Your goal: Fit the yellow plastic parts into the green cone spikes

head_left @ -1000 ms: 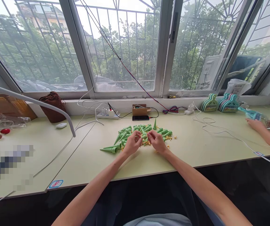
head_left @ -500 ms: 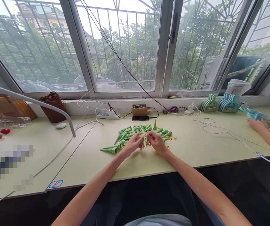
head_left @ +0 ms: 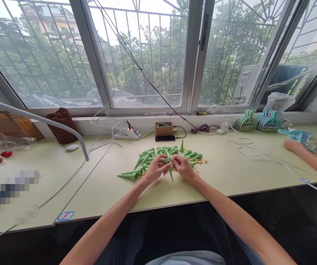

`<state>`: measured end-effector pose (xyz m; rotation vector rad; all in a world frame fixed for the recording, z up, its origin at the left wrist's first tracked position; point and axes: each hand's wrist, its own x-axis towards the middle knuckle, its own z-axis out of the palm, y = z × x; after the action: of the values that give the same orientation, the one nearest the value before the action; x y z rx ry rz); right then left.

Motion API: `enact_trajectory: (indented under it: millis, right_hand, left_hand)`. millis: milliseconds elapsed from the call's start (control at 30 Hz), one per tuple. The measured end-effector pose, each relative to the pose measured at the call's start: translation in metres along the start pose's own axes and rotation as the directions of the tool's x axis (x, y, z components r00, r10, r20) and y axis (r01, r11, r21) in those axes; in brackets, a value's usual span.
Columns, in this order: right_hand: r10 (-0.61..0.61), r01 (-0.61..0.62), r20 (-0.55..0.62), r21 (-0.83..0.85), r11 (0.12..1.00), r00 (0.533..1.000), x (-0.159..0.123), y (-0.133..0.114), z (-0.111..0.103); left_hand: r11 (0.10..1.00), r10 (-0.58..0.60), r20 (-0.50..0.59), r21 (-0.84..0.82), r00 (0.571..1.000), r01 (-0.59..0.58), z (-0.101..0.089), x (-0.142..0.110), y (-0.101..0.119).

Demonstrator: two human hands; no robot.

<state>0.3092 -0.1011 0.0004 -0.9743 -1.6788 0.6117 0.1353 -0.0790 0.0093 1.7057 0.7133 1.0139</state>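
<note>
Between my two hands is a green plastic watering spike [head_left: 170, 173], its pointed end slanting down toward me. My left hand [head_left: 157, 169] is closed around its upper part from the left. From the right, the fingers of my right hand [head_left: 183, 167] pinch at the same part; whether a small piece sits between them is hidden. Just beyond lies a pile of similar green spikes [head_left: 147, 156], with small yellow plastic pieces [head_left: 197, 172] scattered along its right side. One green spike [head_left: 182, 146] stands upright behind the pile.
A phone [head_left: 165, 138] and an opened cardboard box [head_left: 164, 129] lie behind the pile. A power strip [head_left: 127, 135] and loose white cables [head_left: 271, 156] are on the table. A grey lamp arm [head_left: 72, 133] reaches in from the left. At right, another person's hands [head_left: 295, 146] handle a bagged turquoise item [head_left: 303, 137].
The held spike has tilted, its tip now lower and nearer me. My hands stay close together in about the same place. The other person's hands and item have shifted slightly left.
</note>
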Motion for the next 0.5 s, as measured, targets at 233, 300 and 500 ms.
enact_trajectory:
  millis: [233, 300, 500]
  right_hand:
    - [0.020, -0.021, 0.025, 0.013, 1.000, 0.999, -0.0003, -0.0007, -0.0005]
    - [0.033, -0.034, 0.028, 0.018, 0.999, 0.999, -0.0004, -0.0005, -0.0006]
    - [0.060, -0.062, 0.044, 0.033, 0.998, 0.997, -0.0010, -0.0027, -0.0010]
  left_hand:
    - [0.992, 0.083, -0.026, 0.099, 0.996, -0.080, 0.0010, -0.0025, -0.0011]
    - [0.986, 0.104, -0.033, 0.134, 0.994, -0.099, 0.0012, -0.0031, -0.0013]
    - [0.958, 0.155, -0.038, 0.252, 0.987, -0.141, 0.0010, -0.0045, -0.0020]
